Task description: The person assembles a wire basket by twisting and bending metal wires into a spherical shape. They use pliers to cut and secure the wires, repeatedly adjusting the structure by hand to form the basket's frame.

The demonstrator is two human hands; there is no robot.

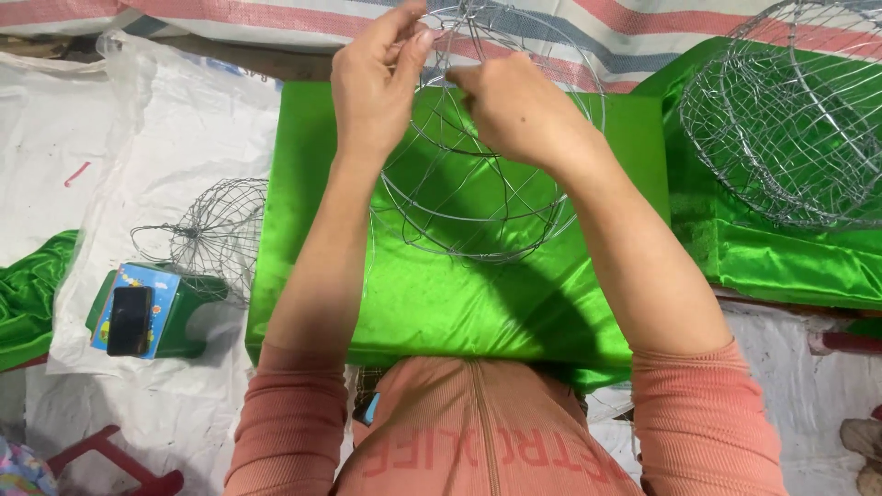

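A round basket frame of thin silver wire [478, 197] is tilted up over a block covered in shiny green cloth [432, 303]. My left hand [372, 87] pinches the frame's upper rim at its left side, thumb and fingers closed on the wire. My right hand [514, 110] grips wires just to the right of it, near the middle of the frame. Both forearms reach out from salmon-coloured sleeves at the bottom of the view.
A smaller wire basket [216, 234] lies on white plastic sheeting at the left. Below it sits a small green box with a dark phone [130, 320] on top. Stacked larger wire baskets [790, 119] rest on another green-covered block at the right. A red stool [119, 464] shows bottom left.
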